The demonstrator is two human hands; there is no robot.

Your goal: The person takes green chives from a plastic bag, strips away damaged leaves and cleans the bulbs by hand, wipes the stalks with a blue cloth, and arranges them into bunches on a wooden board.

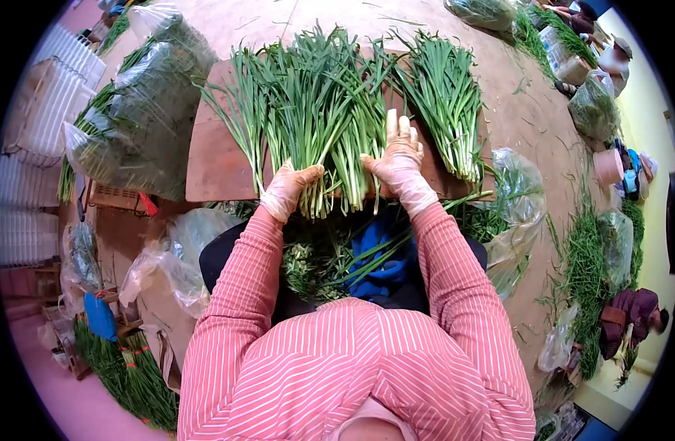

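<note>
A wide pile of garlic chives (315, 103) lies on a brown board (223, 158) in front of me, white stem ends toward my body. My left hand (292, 185), in a pale thin glove, is curled at the lower left stems with its thumb across them; its other fingers are mostly hidden. Gloved as well, my right hand (397, 158) lies along the pile's right side, fingers stretched away from me and thumb against the stems. Right of that hand, a separate bunch of chives (447, 110) rests on the board.
Clear plastic bags of greens (150, 110) stand at the left. Loose leaf scraps (308, 268) and a blue cloth (381, 253) are in my lap. Banded bunches (135, 356) lie lower left. More chives (591, 257) spread along the right, where other people (631, 320) sit.
</note>
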